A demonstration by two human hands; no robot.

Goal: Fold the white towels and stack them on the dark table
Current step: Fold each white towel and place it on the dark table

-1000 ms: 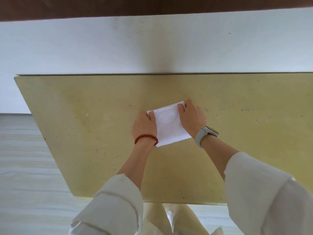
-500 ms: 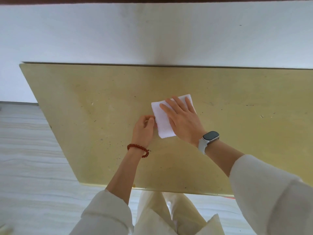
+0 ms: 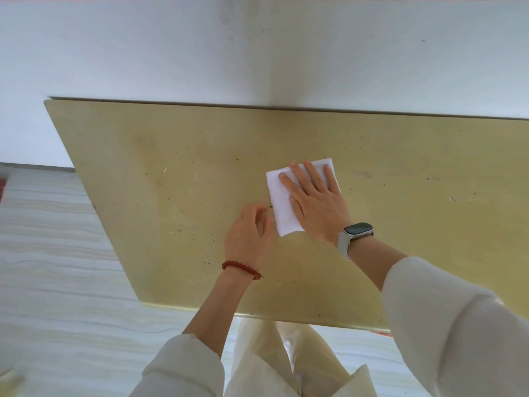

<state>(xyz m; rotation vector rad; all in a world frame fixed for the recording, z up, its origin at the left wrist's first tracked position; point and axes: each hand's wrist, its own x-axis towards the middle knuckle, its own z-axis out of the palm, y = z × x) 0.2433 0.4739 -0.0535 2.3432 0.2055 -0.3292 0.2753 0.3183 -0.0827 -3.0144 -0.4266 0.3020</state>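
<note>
A folded towel [image 3: 282,206] lies on the table [image 3: 171,179], right of centre; the right hand [image 3: 316,206] lies flat on it, the left hand [image 3: 249,236] just beside its left edge

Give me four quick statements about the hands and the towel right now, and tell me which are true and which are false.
1. The right hand lies flat on the folded white towel. True.
2. The left hand grips the towel. False: it is beside the towel, fingers loosely curled, holding nothing.
3. A watch is on the right wrist. True.
4. The towel sits on a stack of others. False: it lies alone on the yellowish table.
</note>
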